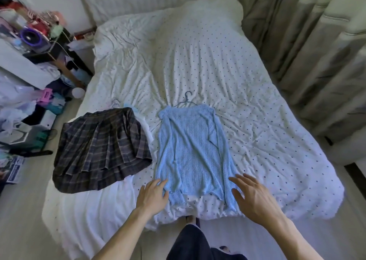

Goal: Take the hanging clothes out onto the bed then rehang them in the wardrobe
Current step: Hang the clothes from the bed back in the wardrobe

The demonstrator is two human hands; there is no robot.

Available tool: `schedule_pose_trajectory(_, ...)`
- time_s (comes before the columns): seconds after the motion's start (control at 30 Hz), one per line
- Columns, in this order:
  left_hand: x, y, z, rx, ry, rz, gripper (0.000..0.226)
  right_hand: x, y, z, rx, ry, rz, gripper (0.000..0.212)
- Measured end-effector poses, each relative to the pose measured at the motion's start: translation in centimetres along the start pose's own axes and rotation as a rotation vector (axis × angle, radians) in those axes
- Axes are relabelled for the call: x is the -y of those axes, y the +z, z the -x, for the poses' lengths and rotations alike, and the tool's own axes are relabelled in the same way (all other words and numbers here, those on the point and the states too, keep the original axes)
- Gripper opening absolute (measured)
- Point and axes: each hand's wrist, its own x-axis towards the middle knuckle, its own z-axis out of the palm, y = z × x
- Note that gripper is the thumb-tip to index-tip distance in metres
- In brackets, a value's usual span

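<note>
A light blue knit sweater (190, 151) lies flat on the bed (257, 101), its wire hanger (187, 99) poking out at the collar. To its left lies a dark plaid pleated skirt (101, 151) on another hanger (115, 103), over a white garment. My left hand (153, 194) rests open at the sweater's lower left hem, fingertips touching the knit. My right hand (253, 196) hovers open over the lower right hem, holding nothing. The wardrobe is out of view.
The bed has a white dotted cover, rumpled. A cluttered desk and shelf (33, 38) with bags and boxes (23, 121) fills the floor on the left. Curtains (316, 52) hang along the right. I stand at the foot of the bed.
</note>
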Motion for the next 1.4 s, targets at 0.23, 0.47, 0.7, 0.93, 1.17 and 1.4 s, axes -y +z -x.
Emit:
schedule_pose_trajectory(0.23, 0.1, -0.3, -8.8, 0.139, 0.013, -0.015, 0.054, -0.5, 3.0, -9.6, 0.218, 0.062, 0.015, 0.048)
schedule_pose_trajectory(0.47, 1.2, -4.7, -25.5, 0.208, 0.074, -0.105, 0.057, -0.4, 6.3, -24.7, 0.394, 0.163, 0.0, 0.051)
schedule_pose_trajectory(0.7, 3.9, -8.7, -44.5, 0.13, 0.018, -0.12, 0.062, -1.8, 11.0, -37.7, 0.45, 0.234, -0.008, 0.059)
schedule_pose_trajectory(0.93, 6.4, -9.5, -57.1, -0.029, -0.027, -0.025, 0.063, -3.6, 15.0, -41.5, 0.447, 0.337, -0.004, 0.08)
schedule_pose_trajectory(1.17, 5.2, -9.5, -57.9, 0.014, -0.054, 0.169, 0.038, -4.4, 14.8, -42.0, 0.474, 0.365, -0.151, 0.078)
schedule_pose_trajectory(1.4, 2.2, -11.4, -46.2, 0.093, 0.076, 0.443, 0.032, 0.9, 7.8, -41.3, 0.243, 0.584, -0.684, 0.052)
